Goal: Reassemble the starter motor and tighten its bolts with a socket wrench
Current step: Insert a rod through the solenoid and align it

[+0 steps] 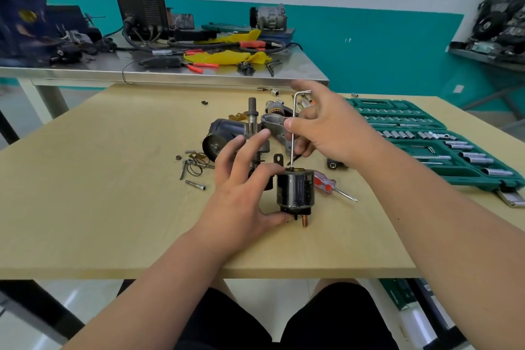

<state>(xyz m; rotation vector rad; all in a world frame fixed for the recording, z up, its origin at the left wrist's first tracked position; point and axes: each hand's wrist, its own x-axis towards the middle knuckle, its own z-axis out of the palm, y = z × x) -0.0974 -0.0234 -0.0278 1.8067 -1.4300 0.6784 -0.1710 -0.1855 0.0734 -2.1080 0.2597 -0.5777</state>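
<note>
Your left hand (241, 187) pinches the black solenoid (295, 189) upright, mid-table (99, 207) toward the near edge, probably to steady it. Your right hand (332, 128) pinches the hex key (293, 128) vertical, tip on the solenoid's top, probably for quick spinning. The motor housing (224, 133) lies just behind.

Matt pale wood-look surface (113, 207); glossy black metal solenoid (295, 189); bright steel hex key (294, 128); green plastic socket case (466, 179), right of frame; copper-coloured stud (304, 220).

Wooden table (113, 207): starter parts (224, 128), socket set (426, 139).
</note>
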